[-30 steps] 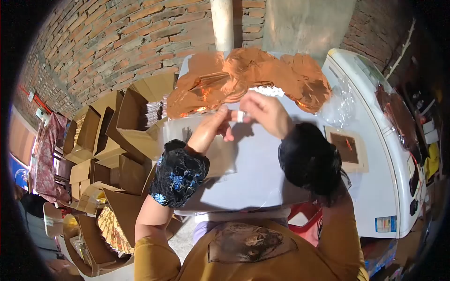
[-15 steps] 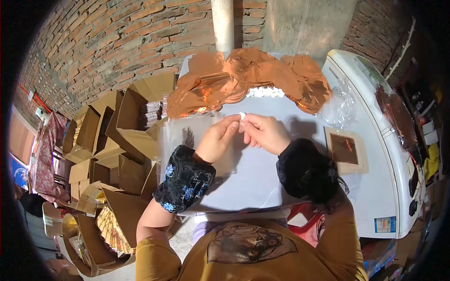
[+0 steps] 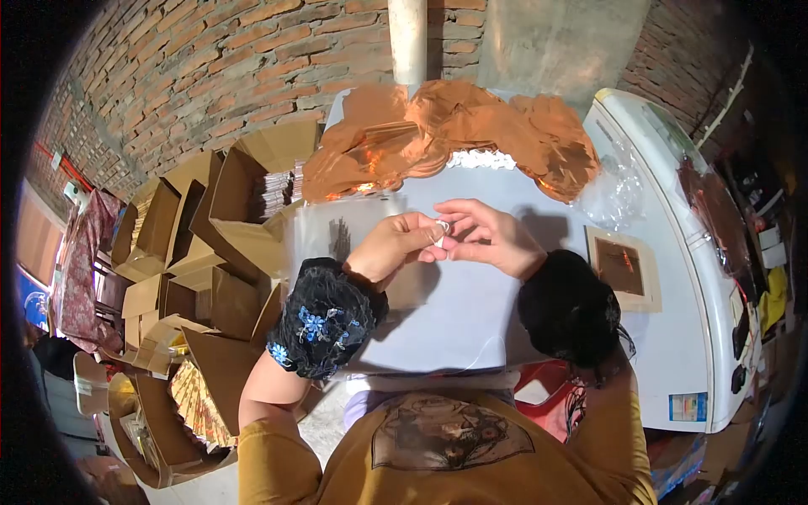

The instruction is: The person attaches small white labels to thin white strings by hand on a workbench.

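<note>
Over the pale tabletop (image 3: pixel 459 328), my left hand (image 3: pixel 385 246) pinches a small white piece (image 3: pixel 441 231) with a thin loop at its edge. My right hand (image 3: pixel 498 237) faces it from the other side, fingers apart and curved, fingertips right by the piece. Beyond both hands lie heaps of shiny copper-coloured sheets (image 3: pixel 471 126), with a row of small white pieces (image 3: pixel 481 159) along their near edge. A clear plastic sheet (image 3: pixel 307 231) with a bundle of dark thin strips (image 3: pixel 339 238) lies beside my left hand.
Cardboard boxes (image 3: pixel 240 189) crowd the left side, some holding folded patterned items (image 3: pixel 199 400). On the right, a white appliance (image 3: pixel 665 362) bears a square frame with a copper-brown centre (image 3: pixel 619 268) and crumpled clear plastic (image 3: pixel 619 189). A brick wall (image 3: pixel 252 67) stands behind.
Both hands have come slightly nearer to me. The fingers of my right hand have opened away from the white piece, which stays in my left hand and shows more now.
</note>
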`<state>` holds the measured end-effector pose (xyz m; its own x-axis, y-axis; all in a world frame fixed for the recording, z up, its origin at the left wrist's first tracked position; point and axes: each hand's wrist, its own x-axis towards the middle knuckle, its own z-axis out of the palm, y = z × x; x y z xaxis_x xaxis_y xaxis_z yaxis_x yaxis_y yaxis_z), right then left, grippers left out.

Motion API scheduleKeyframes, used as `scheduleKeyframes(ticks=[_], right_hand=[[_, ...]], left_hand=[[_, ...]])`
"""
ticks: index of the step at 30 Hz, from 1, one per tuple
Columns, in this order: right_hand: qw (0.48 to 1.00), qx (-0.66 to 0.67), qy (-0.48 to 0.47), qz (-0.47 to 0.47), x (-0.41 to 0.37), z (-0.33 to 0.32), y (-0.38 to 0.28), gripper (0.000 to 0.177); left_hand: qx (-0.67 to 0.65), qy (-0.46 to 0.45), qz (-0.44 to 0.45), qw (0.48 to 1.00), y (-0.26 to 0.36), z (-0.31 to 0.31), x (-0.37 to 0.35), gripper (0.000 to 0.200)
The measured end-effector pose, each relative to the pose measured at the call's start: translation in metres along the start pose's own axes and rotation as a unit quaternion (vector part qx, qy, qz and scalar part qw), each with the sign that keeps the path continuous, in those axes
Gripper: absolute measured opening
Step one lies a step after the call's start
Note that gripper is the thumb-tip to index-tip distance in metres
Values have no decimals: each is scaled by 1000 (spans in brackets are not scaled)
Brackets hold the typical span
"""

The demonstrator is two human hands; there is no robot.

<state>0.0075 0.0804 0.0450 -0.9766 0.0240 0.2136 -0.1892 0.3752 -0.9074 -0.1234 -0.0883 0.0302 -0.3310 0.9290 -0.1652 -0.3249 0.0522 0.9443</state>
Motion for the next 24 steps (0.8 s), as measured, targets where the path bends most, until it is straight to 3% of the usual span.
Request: scheduleKeyframes(ticks=[2, 8, 11, 14, 17, 24], right_hand=[[998, -63, -3, -4, -3, 5, -8, 51], [986, -163, 31, -24, 0, 13, -16, 32], [997, -70, 22, 31, -1, 15, -16, 25], [994, -83, 33, 63, -2, 12, -5, 18], [992, 104, 7, 71, -1, 11, 16, 13], [987, 84, 96, 94, -11, 26, 19, 8]], left_hand=[[-21, -1, 5, 1000, -3, 0, 2, 17], [27, 41, 13, 999, -9, 13, 3, 18], [32, 51, 5, 998, -10, 14, 0, 17], [28, 49, -15, 998, -9, 16, -2, 18], [23, 55, -13, 998, -9, 21, -5, 20], [91, 52, 84, 991, -28, 14, -6, 20]])
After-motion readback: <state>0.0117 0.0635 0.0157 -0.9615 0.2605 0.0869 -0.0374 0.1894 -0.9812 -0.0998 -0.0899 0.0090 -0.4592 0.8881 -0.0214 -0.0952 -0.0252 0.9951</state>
